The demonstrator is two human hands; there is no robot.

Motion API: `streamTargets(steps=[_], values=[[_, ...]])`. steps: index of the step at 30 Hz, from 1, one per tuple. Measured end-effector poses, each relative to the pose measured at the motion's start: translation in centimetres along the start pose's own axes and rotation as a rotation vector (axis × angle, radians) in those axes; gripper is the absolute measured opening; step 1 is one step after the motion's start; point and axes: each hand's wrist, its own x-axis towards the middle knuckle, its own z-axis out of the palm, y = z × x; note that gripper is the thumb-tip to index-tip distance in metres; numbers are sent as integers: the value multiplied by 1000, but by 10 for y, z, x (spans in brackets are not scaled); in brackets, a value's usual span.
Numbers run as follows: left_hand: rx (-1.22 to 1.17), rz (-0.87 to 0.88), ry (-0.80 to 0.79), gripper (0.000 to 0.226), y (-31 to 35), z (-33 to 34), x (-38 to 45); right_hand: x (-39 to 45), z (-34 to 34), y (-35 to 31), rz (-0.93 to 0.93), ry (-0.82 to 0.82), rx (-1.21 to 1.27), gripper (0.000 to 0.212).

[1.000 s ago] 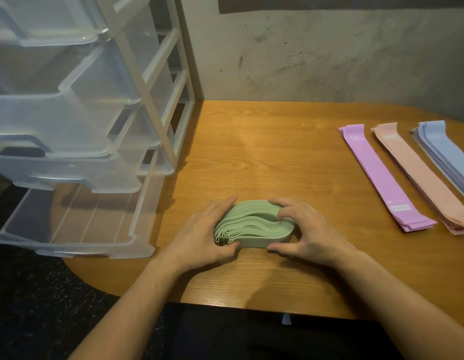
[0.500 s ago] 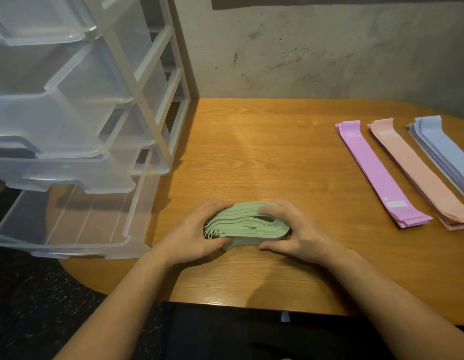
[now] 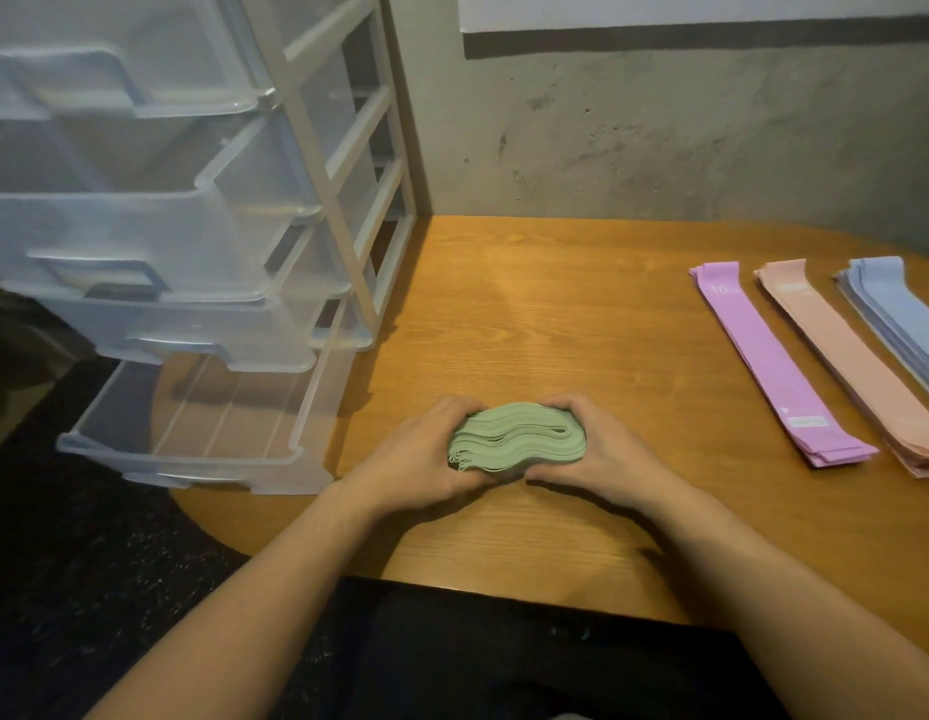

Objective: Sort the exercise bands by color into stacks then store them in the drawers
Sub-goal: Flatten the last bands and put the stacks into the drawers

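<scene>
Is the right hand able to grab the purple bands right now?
Probably not yet: the right hand and left hand both grip the folded green bands. Bare table lies before the purple bands.

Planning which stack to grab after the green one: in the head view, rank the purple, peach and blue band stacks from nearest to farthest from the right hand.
1. purple stack: to the right of the right hand, closest.
2. peach stack: just beyond the purple.
3. blue stack: at the table's right edge, farthest.
</scene>
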Motion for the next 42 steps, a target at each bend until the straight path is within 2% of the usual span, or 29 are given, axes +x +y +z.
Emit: streamTargets(steps=[5, 8, 12, 16, 20, 24, 29, 34, 42], values=[[9, -23, 69, 69, 8, 2, -8, -9, -10, -1, -5, -90, -97, 95], [36, -11, 97, 66, 17, -2, -15, -15, -18, -8, -26, -114, -118, 86], [124, 25, 153, 67, 30, -21, -37, -21, -20, -33, -109, -54, -110, 70], [221, 15, 212, 70, 43, -61, -76, -17, -13, -75, -224, 2, -160, 73], [266, -45, 224, 67, 43, -107, -119, -6, 0, -126, -366, -19, -271, 74], [209, -147, 236, 69, 16, -147, -151, 18, 33, -171, -469, -6, -247, 74], [137, -211, 315, 74, -28, -186, -170, 56, 74, -216, -431, -43, -185, 69], [69, -245, 237, 77, -66, -204, -171, 81, 99, -234, -393, -125, -232, 65], [51, -274, 215, 70, -103, -206, -155, 96, 133, -230, -378, 47, -393, 62]])
